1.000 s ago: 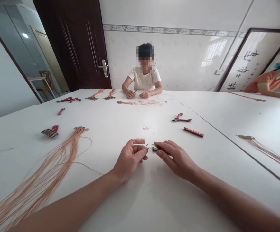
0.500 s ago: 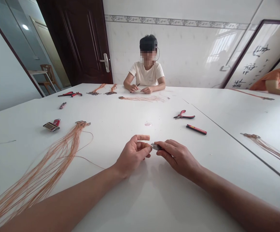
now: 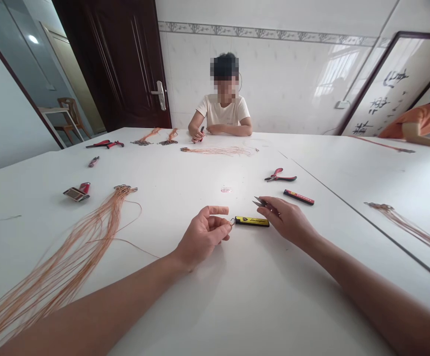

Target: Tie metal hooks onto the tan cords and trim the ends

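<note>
My left hand pinches a small metal ring or hook between thumb and a finger, with the index finger stretched out above it. My right hand is closed on small pointed metal snips, whose two tips are apart and point left. Between my hands a yellow and black lighter lies on the white table, its left end beside the metal ring. A small clear and reddish piece lies beyond my left hand.
Orange cords spread at the left. Red-handled pliers and a red box-like stick lie beyond my right hand. A matchbox sits far left. A person sits opposite; more cords lie right.
My right hand has moved right and away from my left, with the snips now open to view. The yellow lighter has come into sight. The person opposite now holds something red.
</note>
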### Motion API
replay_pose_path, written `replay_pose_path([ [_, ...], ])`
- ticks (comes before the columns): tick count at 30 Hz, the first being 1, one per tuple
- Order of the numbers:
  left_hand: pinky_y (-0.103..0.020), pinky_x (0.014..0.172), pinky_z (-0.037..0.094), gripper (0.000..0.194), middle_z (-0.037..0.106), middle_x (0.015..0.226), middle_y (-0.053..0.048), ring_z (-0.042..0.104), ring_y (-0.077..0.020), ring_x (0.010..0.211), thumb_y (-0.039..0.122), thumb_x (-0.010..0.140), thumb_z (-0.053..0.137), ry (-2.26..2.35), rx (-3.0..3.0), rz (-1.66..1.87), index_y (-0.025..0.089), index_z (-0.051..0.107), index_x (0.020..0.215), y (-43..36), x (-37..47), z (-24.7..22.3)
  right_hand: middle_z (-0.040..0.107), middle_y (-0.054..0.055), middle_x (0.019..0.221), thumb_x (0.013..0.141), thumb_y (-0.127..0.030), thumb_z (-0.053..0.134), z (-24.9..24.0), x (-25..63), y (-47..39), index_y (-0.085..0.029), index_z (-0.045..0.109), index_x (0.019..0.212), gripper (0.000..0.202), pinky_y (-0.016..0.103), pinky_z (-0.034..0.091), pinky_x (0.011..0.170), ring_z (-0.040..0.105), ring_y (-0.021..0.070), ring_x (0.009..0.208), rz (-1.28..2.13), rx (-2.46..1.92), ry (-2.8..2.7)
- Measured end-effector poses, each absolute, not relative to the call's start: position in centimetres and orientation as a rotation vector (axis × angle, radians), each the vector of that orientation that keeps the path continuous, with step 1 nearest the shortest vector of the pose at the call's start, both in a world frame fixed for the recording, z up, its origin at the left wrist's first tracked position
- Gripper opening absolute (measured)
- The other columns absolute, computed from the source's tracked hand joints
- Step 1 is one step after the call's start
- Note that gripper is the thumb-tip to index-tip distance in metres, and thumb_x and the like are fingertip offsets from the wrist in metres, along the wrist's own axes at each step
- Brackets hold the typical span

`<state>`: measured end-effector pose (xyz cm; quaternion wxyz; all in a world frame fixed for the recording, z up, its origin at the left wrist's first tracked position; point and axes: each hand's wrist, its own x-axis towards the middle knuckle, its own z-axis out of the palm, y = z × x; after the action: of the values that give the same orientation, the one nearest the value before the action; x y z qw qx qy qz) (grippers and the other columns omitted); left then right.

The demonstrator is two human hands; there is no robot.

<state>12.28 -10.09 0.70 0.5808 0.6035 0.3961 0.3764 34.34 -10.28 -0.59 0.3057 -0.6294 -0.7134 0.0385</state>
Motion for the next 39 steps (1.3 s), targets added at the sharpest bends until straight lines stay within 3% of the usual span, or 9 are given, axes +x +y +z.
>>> replay_pose_path([
  [5,-0.028,0.065,0.040,0.032,0.056,0.078,0.000,0.054,-0.0117,0.068,0.029,0.070,0.058,0.921,1.405,0.876,0.023,0.051,0.101,-10.2,12.2,0.8,0.061,0.003,0.076,0.079,-0.042,0.045,0.2,35.8,-9.6,-0.022,0.056,0.096,0.029,0.028,0.041,0.057,0.053,0.0153,0.064,0.092,-1.743,-1.805],
  [8,-0.028,0.065,0.041,0.032,0.056,0.077,-0.001,0.054,-0.0118,0.068,0.029,0.070,0.058,0.911,1.387,0.879,0.022,0.052,0.100,-10.2,12.2,0.7,0.061,0.005,0.079,0.076,-0.045,0.048,2.0,40.4,-9.5,-0.022,0.057,0.095,0.031,0.029,0.040,0.055,0.052,0.0157,0.062,-0.050,-1.673,-1.399],
  [10,-0.028,0.065,0.041,0.032,0.057,0.077,-0.002,0.054,-0.0121,0.067,0.029,0.069,0.058,0.907,1.385,0.879,0.021,0.052,0.100,-10.2,12.2,0.7,0.059,0.008,0.083,0.077,-0.049,0.042,3.0,44.3,-9.6,-0.024,0.056,0.097,0.036,0.027,0.034,0.043,0.046,0.0139,0.053,-0.128,-1.530,-0.994],
  [13,-0.029,0.066,0.041,0.033,0.057,0.078,-0.002,0.054,-0.0123,0.067,0.029,0.070,0.058,0.909,1.402,0.881,0.021,0.052,0.101,-10.1,12.1,0.6,0.058,0.011,0.087,0.074,-0.056,0.042,3.5,47.6,-9.8,-0.024,0.055,0.097,0.041,0.027,0.026,0.037,0.041,0.0136,0.048,-0.042,-1.516,-0.806],
  [17,-0.028,0.066,0.041,0.032,0.055,0.077,-0.001,0.053,-0.0121,0.068,0.029,0.071,0.057,0.909,1.409,0.874,0.021,0.051,0.102,-10.1,12.1,0.7,0.060,0.007,0.076,0.072,-0.050,0.050,2.0,43.7,-9.3,-0.021,0.057,0.091,0.035,0.030,0.037,0.046,0.048,0.0157,0.053,0.143,-1.735,-1.167],
  [22,-0.029,0.067,0.041,0.032,0.056,0.079,-0.002,0.053,-0.0121,0.068,0.029,0.070,0.057,0.912,1.414,0.877,0.021,0.051,0.101,-10.2,12.1,0.8,0.058,0.006,0.090,0.079,-0.044,0.043,-0.7,37.2,-8.8,-0.022,0.060,0.095,0.032,0.032,0.041,0.069,0.054,0.0188,0.080,0.093,-1.777,-1.849],
  [28,-0.029,0.066,0.041,0.032,0.056,0.078,-0.002,0.053,-0.0122,0.068,0.029,0.070,0.057,0.908,1.423,0.875,0.020,0.052,0.100,-10.2,12.1,0.9,0.055,0.008,0.094,0.082,-0.043,0.039,-1.7,37.0,-8.9,-0.022,0.060,0.098,0.034,0.032,0.039,0.073,0.050,0.0208,0.090,0.058,-1.841,-1.963],
  [39,-0.028,0.067,0.041,0.030,0.056,0.080,-0.001,0.053,-0.0110,0.069,0.028,0.072,0.056,0.898,1.446,0.867,0.021,0.050,0.100,-10.2,12.2,0.8,0.056,0.008,0.093,0.081,-0.044,0.039,-1.7,37.0,-8.9,-0.021,0.061,0.093,0.033,0.033,0.040,0.074,0.050,0.0208,0.090,0.047,-1.830,-1.981],
])
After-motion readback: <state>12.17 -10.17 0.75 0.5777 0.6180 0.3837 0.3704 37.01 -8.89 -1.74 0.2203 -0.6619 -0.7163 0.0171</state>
